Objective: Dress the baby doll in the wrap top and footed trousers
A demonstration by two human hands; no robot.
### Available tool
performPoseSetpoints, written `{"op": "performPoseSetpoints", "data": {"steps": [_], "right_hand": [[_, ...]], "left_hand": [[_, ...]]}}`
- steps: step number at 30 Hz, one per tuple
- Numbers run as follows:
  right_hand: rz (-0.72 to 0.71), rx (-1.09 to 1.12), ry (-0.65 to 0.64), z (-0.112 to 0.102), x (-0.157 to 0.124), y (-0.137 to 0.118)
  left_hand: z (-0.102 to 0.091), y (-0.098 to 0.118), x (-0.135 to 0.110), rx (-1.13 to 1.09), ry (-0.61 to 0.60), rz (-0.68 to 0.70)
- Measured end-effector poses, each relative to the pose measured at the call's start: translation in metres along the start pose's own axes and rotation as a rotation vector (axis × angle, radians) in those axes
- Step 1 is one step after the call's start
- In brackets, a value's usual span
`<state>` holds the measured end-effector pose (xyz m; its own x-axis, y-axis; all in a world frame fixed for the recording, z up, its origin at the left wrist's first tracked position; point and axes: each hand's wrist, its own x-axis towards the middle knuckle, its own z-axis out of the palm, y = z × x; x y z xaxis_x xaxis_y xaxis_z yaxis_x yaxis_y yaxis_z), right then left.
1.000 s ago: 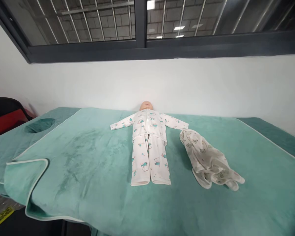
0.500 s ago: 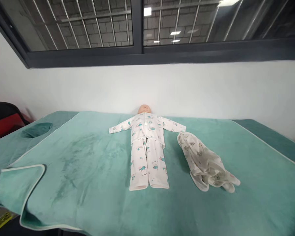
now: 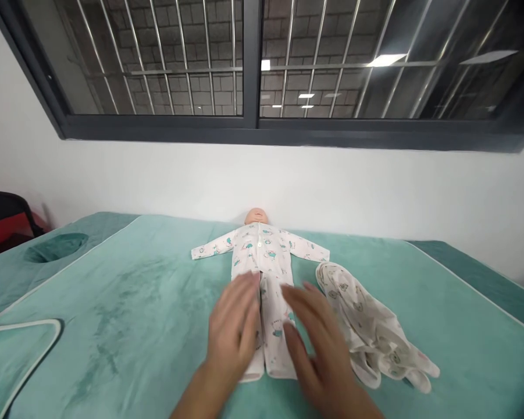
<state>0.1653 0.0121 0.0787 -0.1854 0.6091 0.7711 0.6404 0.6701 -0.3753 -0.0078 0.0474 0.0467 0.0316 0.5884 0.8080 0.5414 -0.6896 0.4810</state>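
Note:
A baby doll (image 3: 260, 251) in white printed pyjamas lies on its back on a teal blanket (image 3: 135, 308), head towards the wall. My left hand (image 3: 234, 329) hovers over the doll's left trouser leg, fingers stretched out and holding nothing. My right hand (image 3: 320, 344) reaches over the right trouser leg, fingers spread and empty. Both hands are slightly blurred. A crumpled white printed cloth (image 3: 370, 326) lies on the blanket just right of my right hand.
The blanket covers a wide table against a white wall (image 3: 375, 192) under a dark-framed barred window (image 3: 253, 125). A folded-over blanket corner (image 3: 13, 349) lies at the front left. A dark chair with red (image 3: 2, 221) stands at far left.
Both my hands have come into view from below and reached over the doll's legs. The camera has tilted up, showing more of the window.

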Motion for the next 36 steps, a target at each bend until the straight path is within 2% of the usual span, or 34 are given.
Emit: {"op": "performPoseSetpoints", "data": {"steps": [2, 4, 6, 8, 12, 14, 16, 19, 21, 25, 33, 36], "right_hand": [[0.184, 0.123, -0.025, 0.030, 0.036, 0.039], [0.392, 0.187, -0.042, 0.062, 0.075, 0.078], [0.523, 0.108, -0.076, 0.094, 0.110, 0.110], [0.591, -0.052, -0.195, 0.122, 0.137, 0.134], [0.656, -0.261, -0.387, 0.156, 0.163, 0.164], [0.674, -0.242, -0.417, 0.161, 0.164, 0.179], [0.664, -0.115, -0.406, 0.162, 0.161, 0.196], [0.649, 0.104, -0.248, 0.161, 0.153, 0.217], [0.637, 0.139, -0.165, 0.161, 0.150, 0.224], [0.605, 0.090, -0.196, 0.163, 0.150, 0.220], [0.671, 0.017, -0.345, 0.164, 0.159, 0.205], [0.683, 0.091, -0.363, 0.162, 0.159, 0.207]], "left_hand": [[0.013, -0.028, 0.029, 0.013, 0.014, -0.237], [0.034, -0.061, 0.060, 0.008, -0.040, -0.417], [0.061, -0.093, 0.087, 0.012, -0.153, -0.477], [0.087, -0.117, 0.107, -0.010, -0.219, -0.468], [0.123, -0.146, 0.125, -0.004, -0.282, -0.450], [0.129, -0.156, 0.128, -0.006, -0.327, -0.434], [0.131, -0.164, 0.129, -0.001, -0.363, -0.391], [0.129, -0.173, 0.127, 0.028, -0.397, -0.337], [0.128, -0.177, 0.126, 0.051, -0.429, -0.295], [0.129, -0.180, 0.125, 0.083, -0.444, -0.277], [0.127, -0.177, 0.129, 0.060, -0.435, -0.310], [0.126, -0.176, 0.129, 0.073, -0.455, -0.275]]}}
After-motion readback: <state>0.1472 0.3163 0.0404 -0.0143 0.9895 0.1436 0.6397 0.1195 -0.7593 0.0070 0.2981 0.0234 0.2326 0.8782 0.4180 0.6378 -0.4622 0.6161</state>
